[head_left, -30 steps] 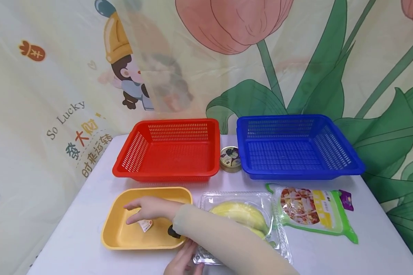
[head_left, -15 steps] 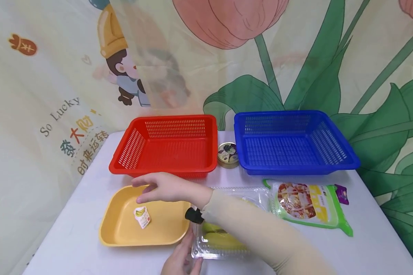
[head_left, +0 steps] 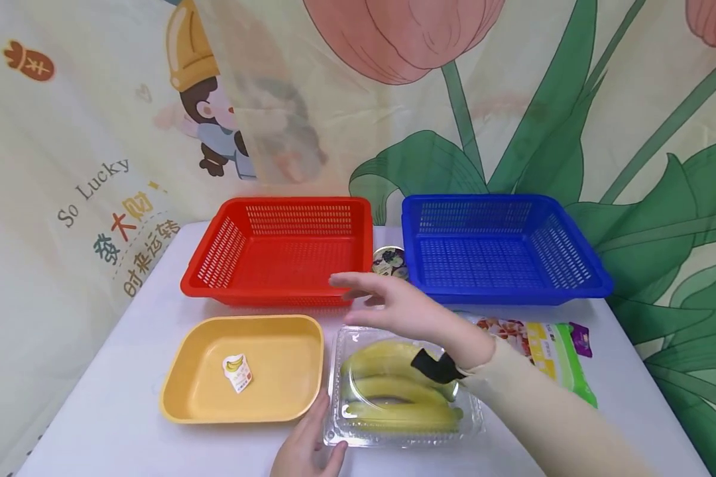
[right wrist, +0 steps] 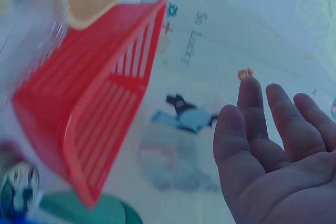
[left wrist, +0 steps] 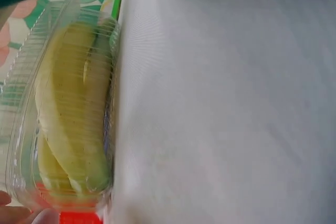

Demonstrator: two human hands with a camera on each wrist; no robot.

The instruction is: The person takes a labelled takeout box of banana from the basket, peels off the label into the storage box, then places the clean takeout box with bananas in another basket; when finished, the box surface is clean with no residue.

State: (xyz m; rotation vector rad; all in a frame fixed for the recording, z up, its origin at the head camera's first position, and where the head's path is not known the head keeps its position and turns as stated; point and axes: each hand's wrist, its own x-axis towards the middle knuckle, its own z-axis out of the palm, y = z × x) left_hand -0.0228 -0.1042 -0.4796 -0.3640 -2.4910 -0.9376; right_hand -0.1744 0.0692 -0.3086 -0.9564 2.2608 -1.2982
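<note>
A clear plastic clamshell box [head_left: 335, 377] with yellow bananas [head_left: 394, 391] inside lies on the white table. My left hand [head_left: 305, 440] touches the box at its front left corner, fingers along the left side and thumb near the front edge. In the left wrist view, only some fingertips [left wrist: 18, 212] show beside the box. My right hand [head_left: 388, 305] is raised over the back of the box, fingers extended and holding nothing; a black strap is at its wrist. Left of the box, a yellow tray [head_left: 280, 394] has a banana-printed sticker [head_left: 237, 373] in it.
A red basket [head_left: 298, 265] and a blue basket [head_left: 483, 265] stand at the back, a round tin [head_left: 390, 258] between them. Right of the box lies a green-edged food packet [head_left: 563, 361], partly hidden by my right arm. A printed curtain [head_left: 310, 132] hangs behind.
My right hand has moved right, from over the yellow tray to above the banana box, uncovering the sticker. My left hand has stayed at the box's corner. The head view has shifted slightly.
</note>
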